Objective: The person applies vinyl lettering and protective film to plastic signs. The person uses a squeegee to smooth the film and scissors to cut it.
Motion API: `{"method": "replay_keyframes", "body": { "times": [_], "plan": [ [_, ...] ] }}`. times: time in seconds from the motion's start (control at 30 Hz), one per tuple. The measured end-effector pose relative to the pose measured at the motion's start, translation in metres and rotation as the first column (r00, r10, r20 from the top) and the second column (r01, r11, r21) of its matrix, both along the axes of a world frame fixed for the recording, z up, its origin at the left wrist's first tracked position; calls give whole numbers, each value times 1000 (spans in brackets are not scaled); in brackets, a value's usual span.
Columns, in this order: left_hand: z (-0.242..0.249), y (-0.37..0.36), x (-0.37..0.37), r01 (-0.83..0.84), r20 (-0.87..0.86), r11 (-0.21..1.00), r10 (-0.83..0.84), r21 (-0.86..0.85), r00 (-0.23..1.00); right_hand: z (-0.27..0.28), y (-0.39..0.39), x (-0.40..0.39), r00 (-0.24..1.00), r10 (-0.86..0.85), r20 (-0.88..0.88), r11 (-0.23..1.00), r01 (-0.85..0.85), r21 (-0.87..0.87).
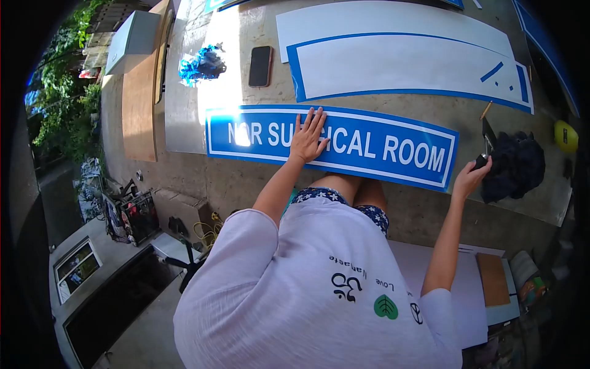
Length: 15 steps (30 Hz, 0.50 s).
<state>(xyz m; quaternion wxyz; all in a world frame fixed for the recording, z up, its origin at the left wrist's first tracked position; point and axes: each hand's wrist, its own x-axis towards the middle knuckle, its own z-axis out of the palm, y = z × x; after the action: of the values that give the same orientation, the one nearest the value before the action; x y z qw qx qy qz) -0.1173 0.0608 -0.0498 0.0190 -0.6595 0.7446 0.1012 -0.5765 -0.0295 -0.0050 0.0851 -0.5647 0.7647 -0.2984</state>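
A blue sign (362, 150) with a white border and white letters, among them "SURGICAL ROOM", lies along the near edge of the table. My left hand (306, 140) rests flat on it with fingers extended, covering part of the lettering. Beyond the sign's right end, my right hand (471, 177) is closed around the black handle of a narrow tool (481, 162); its exact kind is hard to make out. Right beside that hand sits a dark crumpled cloth (515, 166). A pencil (486, 111) lies just above the tool.
White sheets with blue edging (399, 64) lie farther back on the grey table (184, 132). A phone (260, 66) and a heap of blue scraps (203, 64) are at the upper left. Something yellow (565, 136) sits at the right edge.
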Motion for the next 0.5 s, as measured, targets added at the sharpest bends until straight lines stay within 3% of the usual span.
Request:
{"method": "replay_keyframes", "body": {
  "times": [0.03, 0.07, 0.1, 0.13, 0.17, 0.23, 0.3, 0.4, 0.47, 0.5],
  "plan": [
    [2, -1, 1, -25, -3, 1000, 25, -5, 1000, 16, 1, 11, 998, 48, -40, 993, -52, -104],
    [3, 0, 3, -28, -114, 999, 25, -19, 993, 32, 3, 29, 990, 137, -30, 981, -140, -131],
    [4, 1, 5, -30, -222, 999, 22, -33, 975, 46, 9, 49, 987, 158, -33, 979, -161, -129],
    [3, 1, 8, -77, -381, 993, 38, -87, 924, 60, 13, 71, 944, 328, 33, 944, -326, -52],
    [3, 3, 10, -94, -386, 991, 51, -92, 921, 70, 18, 94, 871, 479, 107, 876, -483, 12],
    [5, 8, 21, -409, -542, 884, 235, -226, 807, 76, 30, 143, 752, 635, 179, 744, -657, 120],
    [8, 22, 59, -586, -435, 753, 439, -300, 786, 81, 42, 195, 653, 709, 266, 603, -757, 251],
    [-1, 56, 135, -876, -341, 373, 816, -306, 466, 75, 52, 264, 502, 825, 260, 419, -851, 315],
    [0, 85, 184, -934, -271, 236, 912, -268, 308, 74, 54, 308, 337, 902, 269, 254, -919, 302],
    [-2, 92, 202, -940, -277, 212, 918, -267, 285, 75, 53, 328, 316, 912, 263, 233, -924, 302]
  ]
}}
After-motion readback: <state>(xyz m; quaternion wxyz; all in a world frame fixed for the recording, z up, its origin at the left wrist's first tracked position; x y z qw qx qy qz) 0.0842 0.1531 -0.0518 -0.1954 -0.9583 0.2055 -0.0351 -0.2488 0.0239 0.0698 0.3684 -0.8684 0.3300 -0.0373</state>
